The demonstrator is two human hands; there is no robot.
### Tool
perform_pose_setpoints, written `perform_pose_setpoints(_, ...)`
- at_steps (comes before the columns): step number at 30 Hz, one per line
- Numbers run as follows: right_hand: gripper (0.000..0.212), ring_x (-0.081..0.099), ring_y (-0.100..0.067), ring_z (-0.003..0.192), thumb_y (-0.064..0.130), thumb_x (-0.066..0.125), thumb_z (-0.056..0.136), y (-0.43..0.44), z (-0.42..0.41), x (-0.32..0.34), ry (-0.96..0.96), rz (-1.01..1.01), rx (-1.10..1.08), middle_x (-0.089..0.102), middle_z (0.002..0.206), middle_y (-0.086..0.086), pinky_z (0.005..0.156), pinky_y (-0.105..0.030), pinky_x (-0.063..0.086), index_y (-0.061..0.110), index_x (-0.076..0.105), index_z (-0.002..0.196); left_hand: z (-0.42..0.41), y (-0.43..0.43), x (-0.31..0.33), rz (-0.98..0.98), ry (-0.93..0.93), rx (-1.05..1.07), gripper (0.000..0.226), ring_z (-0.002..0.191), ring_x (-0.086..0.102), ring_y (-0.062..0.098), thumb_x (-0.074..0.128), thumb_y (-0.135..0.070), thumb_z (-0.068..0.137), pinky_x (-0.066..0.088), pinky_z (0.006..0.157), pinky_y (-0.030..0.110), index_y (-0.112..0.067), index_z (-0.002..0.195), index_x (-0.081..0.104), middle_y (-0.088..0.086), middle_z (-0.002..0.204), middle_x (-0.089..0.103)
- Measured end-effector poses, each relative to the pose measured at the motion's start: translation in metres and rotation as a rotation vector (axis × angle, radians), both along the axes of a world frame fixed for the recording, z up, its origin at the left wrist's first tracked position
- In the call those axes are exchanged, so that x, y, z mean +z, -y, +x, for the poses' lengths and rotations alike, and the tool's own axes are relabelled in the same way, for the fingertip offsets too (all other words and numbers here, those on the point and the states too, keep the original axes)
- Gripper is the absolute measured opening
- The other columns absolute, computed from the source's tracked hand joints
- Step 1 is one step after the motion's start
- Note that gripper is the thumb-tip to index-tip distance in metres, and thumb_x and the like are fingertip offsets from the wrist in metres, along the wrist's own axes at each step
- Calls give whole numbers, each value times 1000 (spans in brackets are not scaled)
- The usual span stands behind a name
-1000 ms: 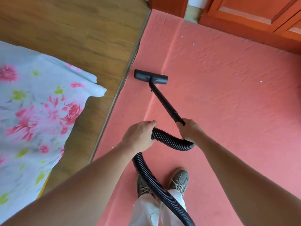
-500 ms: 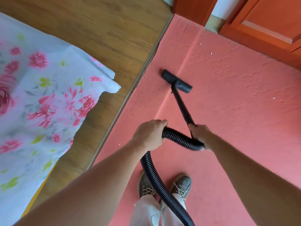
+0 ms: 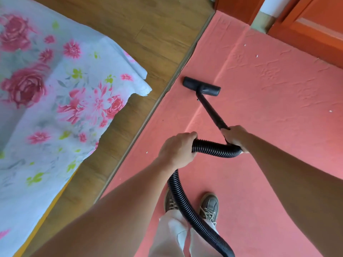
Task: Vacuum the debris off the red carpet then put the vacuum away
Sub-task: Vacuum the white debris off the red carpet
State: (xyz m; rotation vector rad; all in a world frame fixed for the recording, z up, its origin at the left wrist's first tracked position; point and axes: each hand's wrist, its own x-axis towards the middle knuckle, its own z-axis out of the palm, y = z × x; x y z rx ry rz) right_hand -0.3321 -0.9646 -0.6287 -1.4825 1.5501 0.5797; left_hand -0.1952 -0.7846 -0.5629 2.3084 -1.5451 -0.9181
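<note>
Left hand (image 3: pixel 176 150) grips ribbed hose (image 3: pixel 215 148); right hand (image 3: pixel 234 136) grips wand (image 3: pixel 209 108). Nozzle (image 3: pixel 201 86) flat on red carpet (image 3: pixel 269 108), frame centre; white specks (image 3: pixel 257 56) upper right

Left hand (image 3: pixel 177 150) grips the ribbed hose (image 3: pixel 215 148) at frame centre, right hand (image 3: pixel 234 136) grips the wand (image 3: pixel 211 111) where hose meets it. Nozzle (image 3: pixel 201 86) sits flat on the red carpet (image 3: pixel 269 108), near its edge by the wood floor (image 3: pixel 148 34). White specks (image 3: pixel 257 56) dot the upper right. Floral sheet (image 3: pixel 55 89) fills the left.
</note>
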Motion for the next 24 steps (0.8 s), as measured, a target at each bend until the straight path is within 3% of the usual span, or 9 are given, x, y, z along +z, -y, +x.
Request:
perform_pose_setpoints(3,36,56,-26,69,33,46,98,-53,-18,11,3,64,169,60,80,-13,61,-29,42,3,62,110,-4,-35,0,60,-49,-60,19,76,61,21,66,-23,85,50,68,33,-27,87,48,-6,81,61)
perform_pose_setpoints(7,29,51,-20,60,31,45,101,-124,-49,32,40,126,285,58,72,-7,52,-26,37,8,62,104,-20,-85,6,117,-109,-143,20,76,58,18,66,-24,86,49,69,34,-26,84,46,-7,81,59)
perform_pose_setpoints(14,22,51,-16,56,33,43,102,-202,-94,57,80,193,411,60,67,0,55,-27,40,22,61,102,-51,-142,11,119,-138,-305,25,64,52,18,66,-26,87,45,63,33,-23,81,42,-12,67,44)
perform_pose_setpoints(17,21,60,-15,62,39,41,102,-231,-105,67,83,188,511,67,76,2,59,-29,45,30,58,110,-58,-166,9,72,-135,-390,19,67,56,22,68,-24,87,47,61,36,-19,90,50,-7,73,51)
perform_pose_setpoints(20,20,63,-13,73,41,39,102,-255,-103,78,69,192,618,68,84,5,68,-30,49,34,55,112,-60,-186,14,19,-115,-439,21,70,50,21,70,-18,86,33,60,31,-10,103,60,1,83,59)
perform_pose_setpoints(24,24,62,-17,79,38,36,104,-269,-75,68,-18,201,735,65,88,1,69,-30,46,24,56,103,-45,-202,19,77,-77,-390,23,73,41,16,66,-18,90,30,64,29,-11,111,60,-5,81,46)
